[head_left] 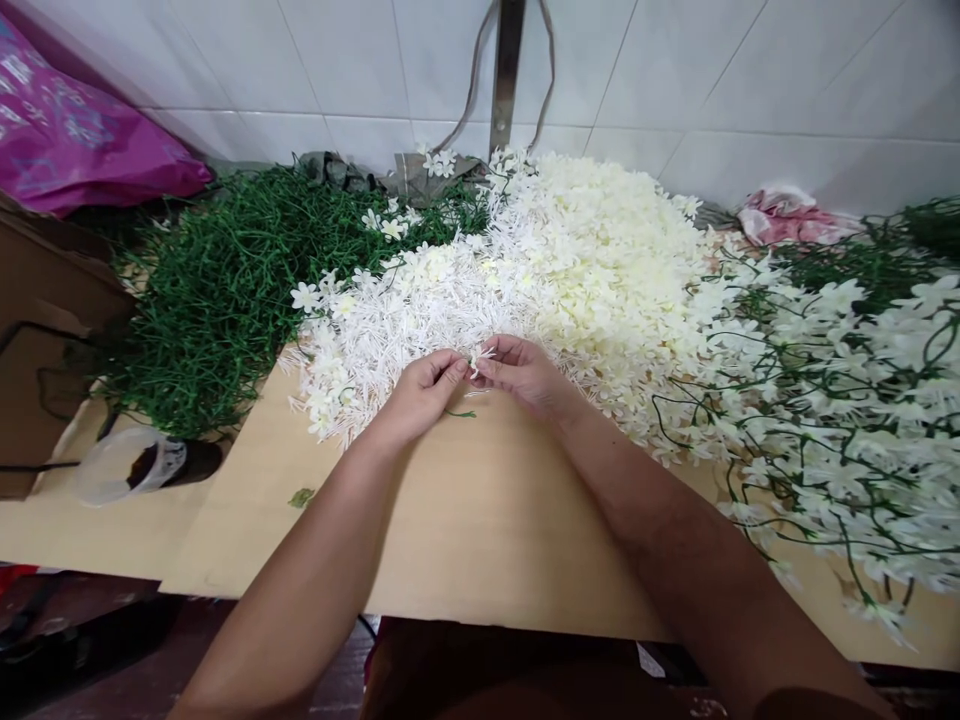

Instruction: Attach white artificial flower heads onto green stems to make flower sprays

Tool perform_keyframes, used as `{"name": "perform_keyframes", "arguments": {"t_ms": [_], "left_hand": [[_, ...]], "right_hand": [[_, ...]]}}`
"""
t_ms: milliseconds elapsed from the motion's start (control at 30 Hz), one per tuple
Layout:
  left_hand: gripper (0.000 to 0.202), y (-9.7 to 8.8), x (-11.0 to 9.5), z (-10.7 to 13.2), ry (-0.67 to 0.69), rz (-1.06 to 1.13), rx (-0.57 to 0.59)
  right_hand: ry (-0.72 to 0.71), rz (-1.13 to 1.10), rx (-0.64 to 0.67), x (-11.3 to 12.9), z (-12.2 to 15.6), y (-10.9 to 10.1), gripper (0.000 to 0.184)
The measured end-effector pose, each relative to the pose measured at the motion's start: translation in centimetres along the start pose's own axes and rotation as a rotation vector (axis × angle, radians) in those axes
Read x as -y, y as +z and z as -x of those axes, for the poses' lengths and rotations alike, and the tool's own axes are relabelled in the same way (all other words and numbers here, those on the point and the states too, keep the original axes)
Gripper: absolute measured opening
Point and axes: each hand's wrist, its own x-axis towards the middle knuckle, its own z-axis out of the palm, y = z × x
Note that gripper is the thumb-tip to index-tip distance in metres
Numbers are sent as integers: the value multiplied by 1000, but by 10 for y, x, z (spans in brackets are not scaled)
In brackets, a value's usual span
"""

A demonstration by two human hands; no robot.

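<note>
My left hand [430, 387] and my right hand [523, 373] meet fingertip to fingertip over the front edge of a heap of loose white artificial flowers [450, 300]. A small white artificial flower [475, 364] is pinched in my right fingers, its petals partly covered by them. My left thumb and forefinger are closed on a thin green plastic stem [463, 413], whose lower end shows beneath the hand. The exact joint between flower and stem is hidden by the fingertips.
Tangled green stems [225, 270] lie left, near a clear plastic cup [131, 468] and a cardboard box [52, 285]. Cream blossoms [615, 240] pile behind my right hand. Stemmed flower sprays [840, 430] spread right. A purple bag [82, 120] rests back left, beside the tiled wall [675, 70].
</note>
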Motion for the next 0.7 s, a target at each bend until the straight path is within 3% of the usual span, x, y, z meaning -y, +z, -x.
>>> {"name": "perform_keyframes", "arguments": {"t_ms": [200,300,400,467,600,700], "left_hand": [[36,-10,-2,-2,37,248,-223],[35,-12,-5,-2,34,357,-273],[36,-9,-8,-2,16,352,-275],[37,-8,-8,-2,10,320,-272],[36,-10,-3,-1,24,291,-223],[36,-11,-2,1,19,247,-127]], "right_hand": [[-96,330,90,1,4,9,30],[-233,829,129,-2,6,15,12],[-376,1319,116,0,9,19,15],[-356,1498,103,3,10,19,14],[-233,1619,82,8,10,16,13],[-246,1571,66,11,9,12,14]]}}
